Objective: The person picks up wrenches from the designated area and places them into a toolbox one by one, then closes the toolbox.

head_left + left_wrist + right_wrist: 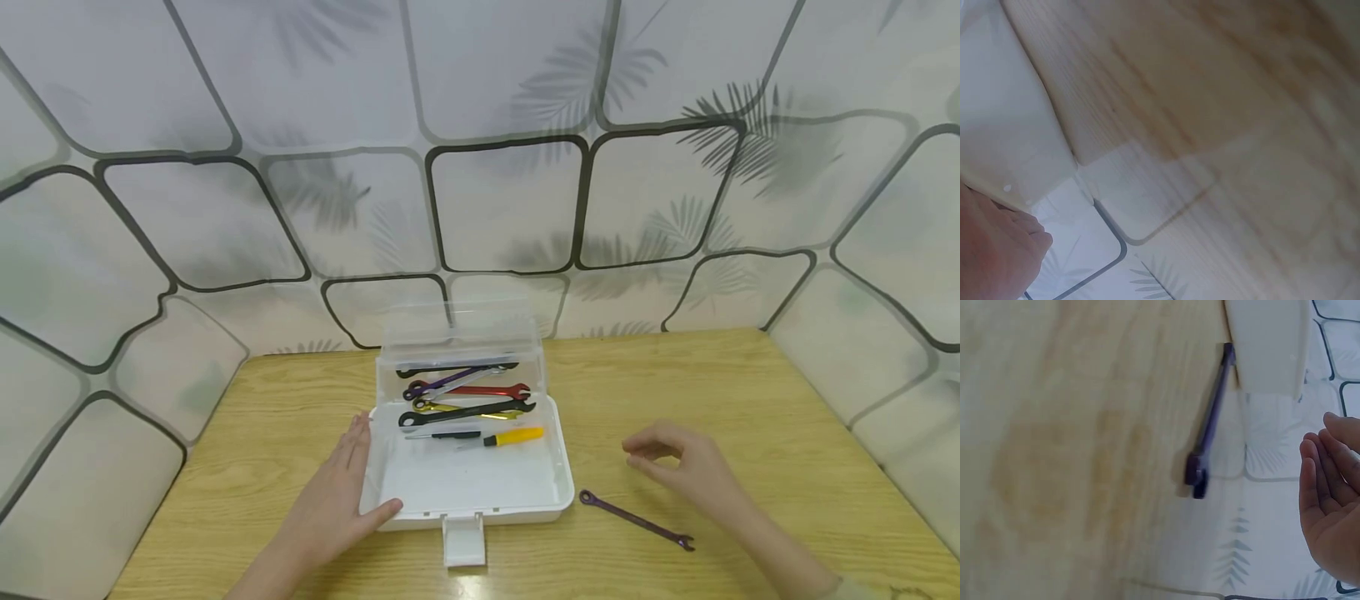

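Observation:
A white toolbox (517, 512) with a see-through lid (461, 321) raised at the back stands on the table. My left hand (326, 496) rests along its left side, fingers extended, thumb at the front corner. To the right of the box lies a purple combination wrench (633, 519). Above and beyond this wrench hovers my right hand (690, 467), fingers loosely bent and holding nothing. The right wrist view shows the same wrench (1210, 419) on the wood, apart from the hand (1335, 494).
Toward the back of the box are several wrenches, among them a black wrench (465, 414) and a red wrench (487, 391). A yellow-handled tool (517, 436) and a slim black-handled tool (453, 435) lie in front of them. A white latch (464, 546) hangs at the front. Patterned cloth walls (510, 208) surround the table.

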`<state>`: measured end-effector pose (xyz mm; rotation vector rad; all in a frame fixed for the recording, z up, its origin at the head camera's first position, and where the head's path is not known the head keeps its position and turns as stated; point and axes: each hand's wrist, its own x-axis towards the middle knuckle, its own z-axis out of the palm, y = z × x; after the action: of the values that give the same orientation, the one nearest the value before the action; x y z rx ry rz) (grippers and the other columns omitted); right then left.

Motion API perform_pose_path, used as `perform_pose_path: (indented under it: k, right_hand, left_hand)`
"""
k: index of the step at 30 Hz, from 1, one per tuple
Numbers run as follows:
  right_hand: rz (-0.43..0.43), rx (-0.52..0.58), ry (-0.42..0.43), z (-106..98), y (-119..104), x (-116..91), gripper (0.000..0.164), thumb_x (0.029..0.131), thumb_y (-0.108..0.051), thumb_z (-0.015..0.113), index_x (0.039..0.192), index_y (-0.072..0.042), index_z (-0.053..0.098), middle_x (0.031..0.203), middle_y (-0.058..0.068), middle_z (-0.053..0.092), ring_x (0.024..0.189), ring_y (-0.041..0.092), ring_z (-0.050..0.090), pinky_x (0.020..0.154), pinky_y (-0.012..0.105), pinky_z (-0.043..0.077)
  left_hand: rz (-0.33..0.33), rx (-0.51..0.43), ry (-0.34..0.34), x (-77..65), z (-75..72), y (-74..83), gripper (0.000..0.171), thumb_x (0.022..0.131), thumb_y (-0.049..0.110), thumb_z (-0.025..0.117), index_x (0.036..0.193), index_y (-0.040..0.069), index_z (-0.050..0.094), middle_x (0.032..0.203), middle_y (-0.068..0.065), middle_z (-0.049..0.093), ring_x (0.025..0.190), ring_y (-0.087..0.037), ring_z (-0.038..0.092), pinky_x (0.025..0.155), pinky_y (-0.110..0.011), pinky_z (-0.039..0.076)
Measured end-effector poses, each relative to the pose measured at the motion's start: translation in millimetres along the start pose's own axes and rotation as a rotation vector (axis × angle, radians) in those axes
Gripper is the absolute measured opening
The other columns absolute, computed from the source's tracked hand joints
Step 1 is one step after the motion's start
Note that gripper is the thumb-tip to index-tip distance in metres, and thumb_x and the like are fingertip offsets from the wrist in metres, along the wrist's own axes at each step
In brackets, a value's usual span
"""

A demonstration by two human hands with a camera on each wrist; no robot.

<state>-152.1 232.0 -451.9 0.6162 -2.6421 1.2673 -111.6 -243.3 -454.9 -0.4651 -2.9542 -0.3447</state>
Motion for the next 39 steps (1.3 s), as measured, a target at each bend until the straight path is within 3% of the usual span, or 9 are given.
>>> perform_pose_path:
  k: [11, 15, 26, 32, 39]
  right_hand:
    - [0.061, 0.038, -0.041, 12.3, 9.7, -16.3, 0.015, 0.089, -0.005, 0.082, 0.103, -0.007, 0.079, 0.099, 0.006, 0.081, 0.085, -0.008, 0.067, 0.076, 0.017, 0.062]
    - [0.039, 0.063, -0.051, 16.2, 13.5, -22.0, 0.015, 0.088, -0.003, 0.083, 0.102, -0.006, 0.079, 0.096, 0.007, 0.08, 0.083, -0.007, 0.067, 0.073, 0.018, 0.062]
    - [0.086, 0.091, -0.143, 23.5, 23.6, -36.3, 0.017, 0.088, -0.006, 0.084, 0.104, -0.006, 0.079, 0.095, 0.01, 0.079, 0.082, -0.007, 0.067, 0.071, 0.019, 0.061]
    - [0.095, 0.069, -0.169, 26.2, 26.6, -37.4, 0.017, 0.086, -0.014, 0.087, 0.102, -0.013, 0.079, 0.092, -0.001, 0.077, 0.08, -0.006, 0.063, 0.069, 0.019, 0.058]
    - [0.02, 0.036, -0.171, 29.6, 28.2, -36.2, 0.023, 0.079, -0.013, 0.092, 0.098, -0.016, 0.079, 0.087, -0.01, 0.071, 0.078, -0.006, 0.059, 0.067, 0.019, 0.056]
  left_hand:
    - [-0.011, -0.007, -0.012, 0.5, 1.2, 1.1, 0.112, 0.092, 0.062, 0.071, 0.161, -0.014, 0.026, 0.173, -0.029, 0.023, 0.159, -0.047, 0.03, 0.126, -0.058, 0.037]
    - [-0.003, -0.008, 0.001, 0.2, 1.2, 0.8, 0.111, 0.092, 0.061, 0.071, 0.161, -0.014, 0.026, 0.173, -0.029, 0.023, 0.159, -0.047, 0.031, 0.126, -0.058, 0.038]
    - [0.003, -0.004, 0.008, 0.2, 1.0, 1.2, 0.111, 0.092, 0.06, 0.072, 0.161, -0.015, 0.027, 0.173, -0.029, 0.024, 0.158, -0.047, 0.033, 0.125, -0.058, 0.039]
    - [-0.005, -0.009, 0.001, -0.1, 0.1, 1.3, 0.112, 0.092, 0.062, 0.071, 0.161, -0.014, 0.026, 0.173, -0.029, 0.023, 0.158, -0.047, 0.032, 0.126, -0.058, 0.039]
    - [0.003, -0.007, 0.013, -0.7, 1.4, 0.6, 0.112, 0.092, 0.063, 0.07, 0.161, -0.014, 0.026, 0.173, -0.029, 0.024, 0.158, -0.047, 0.032, 0.125, -0.058, 0.039]
